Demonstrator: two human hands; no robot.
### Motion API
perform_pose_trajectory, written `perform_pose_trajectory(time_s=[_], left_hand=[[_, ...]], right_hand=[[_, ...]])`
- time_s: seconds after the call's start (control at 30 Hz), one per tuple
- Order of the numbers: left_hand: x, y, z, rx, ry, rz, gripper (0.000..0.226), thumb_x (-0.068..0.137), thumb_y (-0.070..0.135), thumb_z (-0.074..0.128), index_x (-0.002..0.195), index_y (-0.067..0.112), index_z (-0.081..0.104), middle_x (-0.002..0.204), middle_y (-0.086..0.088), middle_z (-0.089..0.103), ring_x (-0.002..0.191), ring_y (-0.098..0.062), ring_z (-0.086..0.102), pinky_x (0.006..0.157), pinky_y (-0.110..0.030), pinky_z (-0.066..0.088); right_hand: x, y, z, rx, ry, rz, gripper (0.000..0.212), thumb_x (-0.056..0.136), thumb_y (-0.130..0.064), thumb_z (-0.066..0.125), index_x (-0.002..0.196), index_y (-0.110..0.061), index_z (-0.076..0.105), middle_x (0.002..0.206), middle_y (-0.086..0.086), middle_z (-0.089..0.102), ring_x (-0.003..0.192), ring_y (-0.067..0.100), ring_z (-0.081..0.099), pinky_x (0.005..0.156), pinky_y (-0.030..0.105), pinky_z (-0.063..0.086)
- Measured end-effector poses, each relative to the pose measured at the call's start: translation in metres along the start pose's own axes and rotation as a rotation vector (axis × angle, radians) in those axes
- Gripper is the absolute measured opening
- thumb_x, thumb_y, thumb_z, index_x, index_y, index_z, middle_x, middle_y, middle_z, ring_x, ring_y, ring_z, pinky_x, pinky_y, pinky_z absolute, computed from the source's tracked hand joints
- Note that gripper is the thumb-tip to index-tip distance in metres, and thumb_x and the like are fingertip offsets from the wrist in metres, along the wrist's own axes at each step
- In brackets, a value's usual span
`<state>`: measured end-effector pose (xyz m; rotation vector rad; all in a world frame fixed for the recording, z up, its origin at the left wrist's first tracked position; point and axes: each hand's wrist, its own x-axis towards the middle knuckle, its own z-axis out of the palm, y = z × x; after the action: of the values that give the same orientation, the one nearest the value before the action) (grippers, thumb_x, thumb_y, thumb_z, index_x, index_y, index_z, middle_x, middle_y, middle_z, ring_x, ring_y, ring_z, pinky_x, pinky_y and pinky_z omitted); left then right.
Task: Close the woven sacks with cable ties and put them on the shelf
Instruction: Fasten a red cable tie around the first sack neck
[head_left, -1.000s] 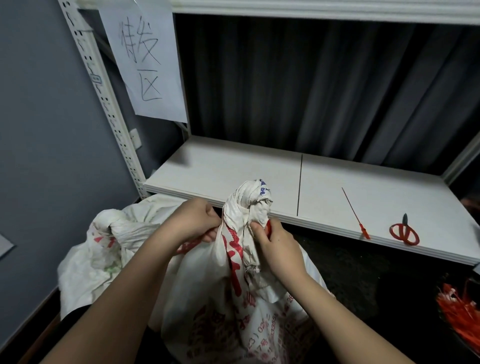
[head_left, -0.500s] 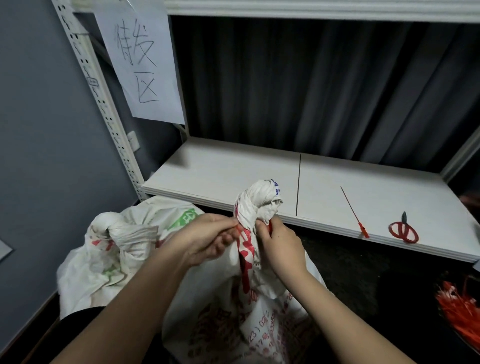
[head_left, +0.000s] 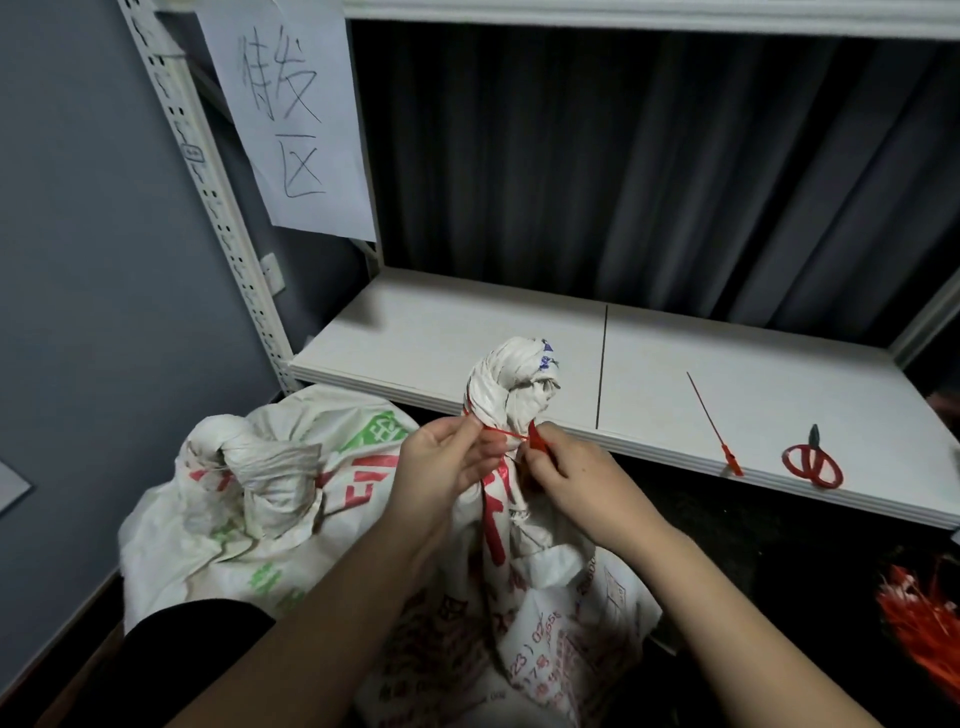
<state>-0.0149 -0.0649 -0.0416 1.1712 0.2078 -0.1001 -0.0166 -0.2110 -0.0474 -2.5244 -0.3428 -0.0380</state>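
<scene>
In front of the shelf, left hand & right hand each pinch an end of a red cable tie round the twisted neck of a sack; 2nd sack just left, spare tie & scissors on shelf.

Both bare arms reach forward and the two hands meet close together in the middle. The left hand pinches a thin red tie with curled fingers. The right hand pinches its other end.
</scene>
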Motion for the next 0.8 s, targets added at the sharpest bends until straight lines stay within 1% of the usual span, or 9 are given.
perform_pose_trajectory(time_s=[0.17,0.3,0.37,0.43,0.5,0.53,0.63,0.7,0.8], left_hand=[[-0.003,-0.004,-0.004,0.055,-0.024,0.013,0.019,0.096,0.006,0.050,0.081,0.000,0.059,0.057,0.000,0.068,0.049,-0.004,0.062,0.050,-0.013,0.052],[-0.006,-0.003,-0.006,0.072,-0.057,0.050,0.015,0.096,0.006,0.051,0.083,0.001,0.057,0.060,-0.001,0.069,0.051,-0.005,0.063,0.051,-0.014,0.052],[-0.007,-0.002,-0.005,0.073,-0.074,0.058,0.013,0.096,0.006,0.051,0.084,0.001,0.056,0.061,-0.002,0.069,0.051,-0.006,0.064,0.050,-0.014,0.052],[-0.009,-0.001,-0.004,0.079,-0.083,0.059,0.013,0.096,0.006,0.050,0.085,0.003,0.054,0.061,-0.003,0.070,0.052,-0.008,0.066,0.049,-0.014,0.052],[-0.011,-0.002,-0.003,0.085,-0.085,0.065,0.012,0.097,0.007,0.049,0.086,0.003,0.052,0.063,-0.004,0.071,0.054,-0.010,0.068,0.049,-0.015,0.052],[-0.011,-0.002,-0.003,0.086,-0.082,0.076,0.012,0.097,0.008,0.048,0.087,0.003,0.051,0.065,-0.006,0.072,0.056,-0.012,0.069,0.049,-0.016,0.053],[-0.012,-0.007,-0.003,0.114,-0.050,0.139,0.011,0.099,0.009,0.046,0.090,0.003,0.046,0.072,-0.012,0.074,0.063,-0.019,0.072,0.051,-0.019,0.053],[-0.013,-0.010,-0.002,0.136,-0.026,0.177,0.010,0.099,0.008,0.045,0.090,0.004,0.045,0.072,-0.011,0.074,0.065,-0.021,0.073,0.053,-0.020,0.054],[-0.013,-0.014,0.001,0.136,-0.001,0.210,0.012,0.099,0.007,0.046,0.087,0.007,0.044,0.070,-0.010,0.074,0.065,-0.022,0.073,0.055,-0.021,0.055]], right_hand=[[-0.007,0.009,-0.002,0.108,-0.030,-0.049,0.014,0.090,-0.030,0.049,0.092,-0.017,0.051,0.083,0.003,0.063,0.075,0.019,0.055,0.070,0.034,0.041],[-0.009,0.016,-0.004,0.263,-0.041,-0.049,0.032,0.075,-0.046,0.044,0.088,-0.018,0.054,0.080,0.002,0.062,0.075,0.016,0.056,0.072,0.035,0.043],[-0.010,0.019,-0.004,0.358,-0.056,-0.054,0.030,0.071,-0.048,0.045,0.086,-0.024,0.055,0.081,-0.003,0.062,0.077,0.013,0.056,0.074,0.032,0.043],[-0.011,0.022,-0.003,0.486,-0.074,-0.063,0.024,0.071,-0.042,0.048,0.083,-0.023,0.055,0.079,-0.002,0.062,0.078,0.017,0.057,0.075,0.032,0.044],[-0.012,0.024,-0.003,0.627,-0.102,-0.073,0.024,0.073,-0.034,0.050,0.083,-0.012,0.055,0.079,0.005,0.064,0.080,0.024,0.060,0.076,0.032,0.046],[-0.014,0.025,-0.003,0.680,-0.116,-0.079,0.022,0.074,-0.029,0.050,0.083,-0.010,0.054,0.080,0.007,0.066,0.081,0.023,0.060,0.077,0.030,0.046],[-0.016,0.026,-0.002,0.717,-0.135,-0.099,0.015,0.077,-0.013,0.048,0.084,-0.002,0.054,0.083,0.013,0.067,0.083,0.016,0.060,0.079,0.021,0.044],[-0.016,0.027,-0.001,0.718,-0.135,-0.108,0.017,0.078,-0.010,0.046,0.085,0.003,0.053,0.083,0.014,0.067,0.084,0.016,0.061,0.079,0.020,0.043],[-0.016,0.027,0.001,0.739,-0.131,-0.120,0.016,0.078,-0.008,0.045,0.084,0.004,0.052,0.083,0.014,0.067,0.083,0.015,0.060,0.078,0.020,0.043]])
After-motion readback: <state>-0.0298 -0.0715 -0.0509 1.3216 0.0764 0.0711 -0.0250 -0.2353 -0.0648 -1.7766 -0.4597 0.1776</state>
